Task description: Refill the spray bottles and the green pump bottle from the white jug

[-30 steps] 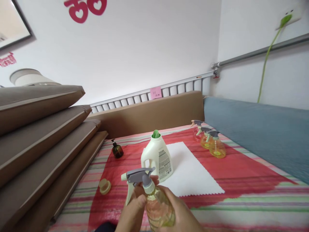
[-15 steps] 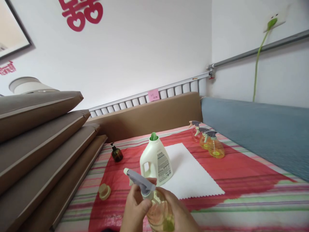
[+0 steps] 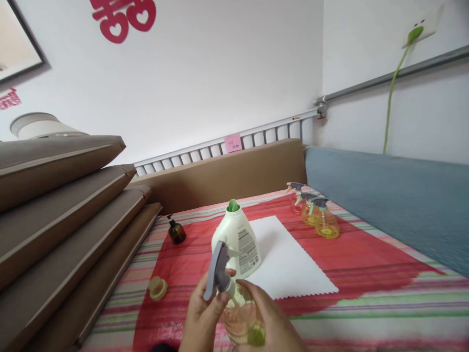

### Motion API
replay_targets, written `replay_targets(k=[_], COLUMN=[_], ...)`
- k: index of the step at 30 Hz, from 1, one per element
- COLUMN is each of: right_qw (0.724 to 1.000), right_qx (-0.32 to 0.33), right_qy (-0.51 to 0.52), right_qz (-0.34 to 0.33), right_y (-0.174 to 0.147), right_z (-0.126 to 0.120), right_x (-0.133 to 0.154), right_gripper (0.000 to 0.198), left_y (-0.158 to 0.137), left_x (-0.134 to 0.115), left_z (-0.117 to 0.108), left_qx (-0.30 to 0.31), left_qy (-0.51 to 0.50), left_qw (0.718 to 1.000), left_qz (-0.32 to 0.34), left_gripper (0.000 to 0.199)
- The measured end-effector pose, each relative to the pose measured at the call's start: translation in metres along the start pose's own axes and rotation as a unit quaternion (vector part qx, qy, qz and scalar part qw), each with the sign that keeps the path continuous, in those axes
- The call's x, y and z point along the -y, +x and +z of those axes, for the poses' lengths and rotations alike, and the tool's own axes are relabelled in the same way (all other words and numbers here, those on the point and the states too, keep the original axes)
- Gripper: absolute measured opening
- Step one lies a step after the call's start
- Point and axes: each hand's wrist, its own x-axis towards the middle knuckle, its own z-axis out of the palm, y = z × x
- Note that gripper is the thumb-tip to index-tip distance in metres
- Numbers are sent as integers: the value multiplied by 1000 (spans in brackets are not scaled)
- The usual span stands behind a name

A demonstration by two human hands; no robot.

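Both hands are on a clear spray bottle [image 3: 240, 320] with a grey trigger head [image 3: 219, 271], low in the middle of the view. My left hand [image 3: 201, 310] closes its thumb and fingers around the collar below the head. My right hand [image 3: 271, 320] wraps the bottle's body from the right. The bottle leans to the left; a dip tube shows inside, and a yellow-green patch lies low on it. Just beyond stands a white detergent jug [image 3: 238, 234], its green spout uncovered. A pale round cap [image 3: 157, 288] lies on the red cloth to the left.
A dark pump bottle [image 3: 177, 232] stands at the back left. Several spray bottles [image 3: 327, 225] are grouped at the right. A white scalloped sheet [image 3: 289, 259] lies on the red cloth [image 3: 351, 254]. Stacked cushions [image 3: 69, 220] rise along the left side.
The grey trigger head has turned on the bottle: its nozzle pointed left before and now points up and away. Both hands keep their hold.
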Motion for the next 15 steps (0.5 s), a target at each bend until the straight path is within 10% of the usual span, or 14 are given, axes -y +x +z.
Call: replay_targets(k=[15], right_qw=[999], right_qx=[-17], right_qy=[41], right_qz=[-1], right_y=[-4], right_z=[5], right_x=[10], right_gripper=[81], left_y=[-1], left_x=[-5], left_z=[1], left_qx=[92], left_qy=[-103], left_qw=[989], left_qz=[-52], left_gripper=[50])
